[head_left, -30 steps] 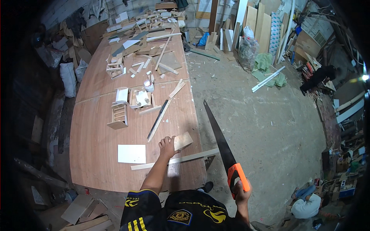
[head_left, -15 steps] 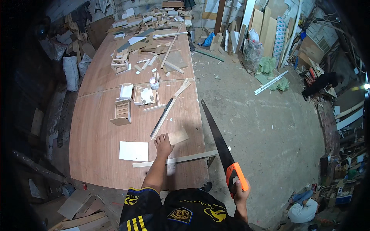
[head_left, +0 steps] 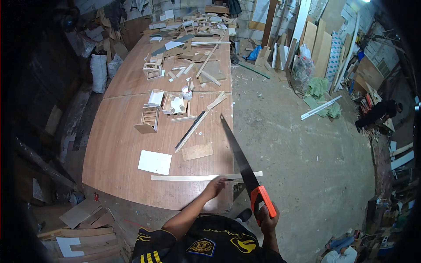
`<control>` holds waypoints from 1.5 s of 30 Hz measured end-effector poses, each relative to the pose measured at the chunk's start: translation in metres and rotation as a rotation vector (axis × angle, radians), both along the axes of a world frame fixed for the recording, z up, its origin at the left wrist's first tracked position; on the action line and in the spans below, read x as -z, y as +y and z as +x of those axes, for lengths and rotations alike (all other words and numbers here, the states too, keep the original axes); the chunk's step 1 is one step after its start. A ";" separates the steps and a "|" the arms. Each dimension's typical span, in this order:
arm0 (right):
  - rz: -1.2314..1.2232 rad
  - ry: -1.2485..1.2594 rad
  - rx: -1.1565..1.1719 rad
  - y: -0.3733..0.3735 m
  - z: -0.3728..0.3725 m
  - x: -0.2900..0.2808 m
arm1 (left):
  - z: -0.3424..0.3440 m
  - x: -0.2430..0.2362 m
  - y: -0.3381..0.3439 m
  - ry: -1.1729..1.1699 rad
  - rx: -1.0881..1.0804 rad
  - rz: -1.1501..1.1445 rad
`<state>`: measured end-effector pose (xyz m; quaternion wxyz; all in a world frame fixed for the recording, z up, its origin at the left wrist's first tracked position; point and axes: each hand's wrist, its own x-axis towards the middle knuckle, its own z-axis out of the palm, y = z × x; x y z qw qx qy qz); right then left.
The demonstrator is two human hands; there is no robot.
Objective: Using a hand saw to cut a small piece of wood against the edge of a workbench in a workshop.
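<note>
While the near-left corner of the tabletop is bare, a small slatted wooden model stands toward the left edge, farther from the person. Nearer, a white panel lies flat, just beyond the left end of a long pale strip. That strip is set well in from the left edge; its long axis runs left to right, roughly along the near edge, and its far end juts out past the right edge. To the right of the panel, a thin wooden board lies flat beyond the strip.

The left hand, the nearer one to the strip's middle, is at its near side close to the right edge, fingers partly curled over it — whether they grip it or only touch it, I cannot tell.

Farther right, the blade of the saw slants away and to the left, crossing the overhanging part in view; contact is unclear. The right hand, outside the right edge, is closed around the orange handle.
</note>
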<state>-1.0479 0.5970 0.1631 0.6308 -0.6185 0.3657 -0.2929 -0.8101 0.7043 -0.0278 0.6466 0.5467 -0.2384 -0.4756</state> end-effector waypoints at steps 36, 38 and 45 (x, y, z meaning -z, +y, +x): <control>-0.365 0.180 -0.462 -0.303 -0.165 -0.032 | -0.211 -0.211 -0.268 -0.177 0.059 -0.043; -0.456 0.332 -0.560 -0.318 -0.158 -0.016 | -0.210 -0.210 -0.283 -0.152 0.138 -0.036; 0.026 0.064 -0.346 -0.351 -0.151 0.008 | -0.200 -0.206 -0.345 -0.094 0.255 -0.125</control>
